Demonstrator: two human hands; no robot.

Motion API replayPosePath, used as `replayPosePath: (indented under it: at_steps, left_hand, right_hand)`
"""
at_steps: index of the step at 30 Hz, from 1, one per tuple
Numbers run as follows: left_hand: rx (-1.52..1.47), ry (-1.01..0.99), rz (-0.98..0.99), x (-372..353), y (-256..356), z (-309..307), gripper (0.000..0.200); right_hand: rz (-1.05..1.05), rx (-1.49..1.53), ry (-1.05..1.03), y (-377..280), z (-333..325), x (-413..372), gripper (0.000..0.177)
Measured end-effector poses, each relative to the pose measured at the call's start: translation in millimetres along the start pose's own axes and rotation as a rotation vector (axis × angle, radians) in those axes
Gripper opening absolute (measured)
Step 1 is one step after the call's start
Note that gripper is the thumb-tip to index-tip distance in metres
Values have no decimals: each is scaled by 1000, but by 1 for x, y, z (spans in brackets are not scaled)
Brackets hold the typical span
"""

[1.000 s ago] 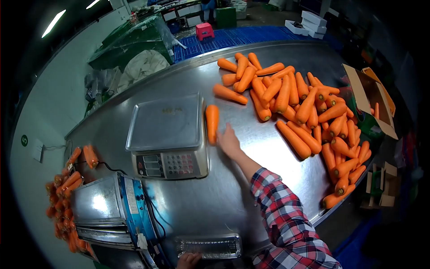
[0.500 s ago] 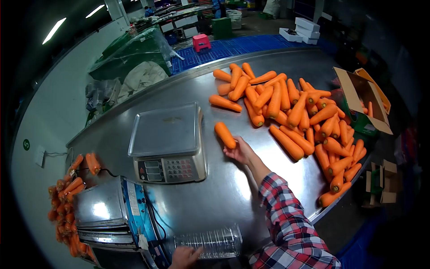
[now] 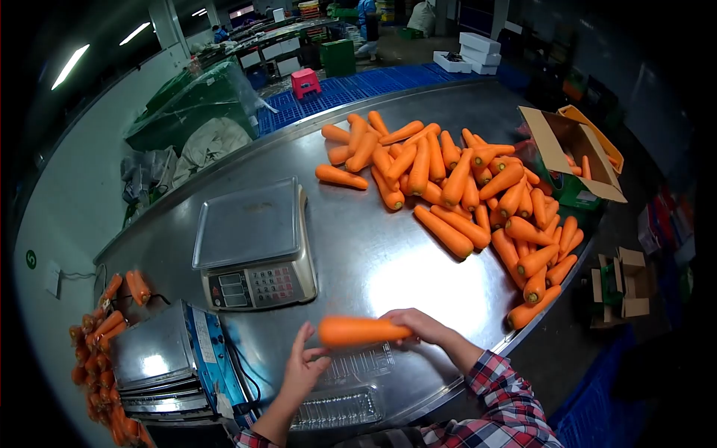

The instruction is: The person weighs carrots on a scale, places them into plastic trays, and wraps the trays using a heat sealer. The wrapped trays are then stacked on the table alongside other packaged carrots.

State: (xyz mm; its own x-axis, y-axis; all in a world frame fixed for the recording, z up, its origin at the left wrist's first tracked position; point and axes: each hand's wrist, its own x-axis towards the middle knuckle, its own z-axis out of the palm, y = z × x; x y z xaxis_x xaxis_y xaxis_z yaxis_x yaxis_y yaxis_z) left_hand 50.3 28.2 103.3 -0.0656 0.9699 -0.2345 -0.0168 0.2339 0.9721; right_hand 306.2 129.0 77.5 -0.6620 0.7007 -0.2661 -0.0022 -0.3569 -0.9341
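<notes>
My right hand (image 3: 423, 327) grips the narrow end of a carrot (image 3: 357, 331), held nearly level over the steel table (image 3: 351, 254). By the carrot's thick end is my left hand (image 3: 305, 367), its fingers spread with nothing in them. Below the hands, a clear ribbed plastic tray (image 3: 337, 409) lies close to the near table edge, partly behind my left forearm. A ribbed clear shape shows on the steel just under the carrot. A big heap of loose carrots (image 3: 463, 175) spreads over the far right of the table.
A digital weighing scale (image 3: 250, 224) stands left of centre with a bare pan. Nearer me on the left is a film-wrapping machine (image 3: 160, 351), with wrapped carrots (image 3: 101, 358) beside it. An open cardboard box (image 3: 571, 149) stands past the right edge. A red stool (image 3: 305, 83) is beyond the table.
The carrot in my right hand has come closer to me and turned level. My left hand has left the tray and risen toward the carrot. The view has shifted right.
</notes>
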Motion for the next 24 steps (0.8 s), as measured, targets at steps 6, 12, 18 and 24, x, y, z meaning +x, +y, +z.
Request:
replayPosePath:
  at_steps: [6,12,18,24]
  left_hand:
    - [895,-336,-68,5,13,-33,62]
    - [1078,-177,30,10,-53,-62,68]
    - [814,-41,163,-5,-73,-57,58]
    - [806,-69,37,-1,-79,-59,74]
  right_hand:
    - [-224,-703,-226,16,30,40,39]
    - [-97,-579,214,17,-9,156,30]
    - [-377,-1124,659,-35,-110,318,33]
    - [-101,-1382,755,-89,-117,405,68]
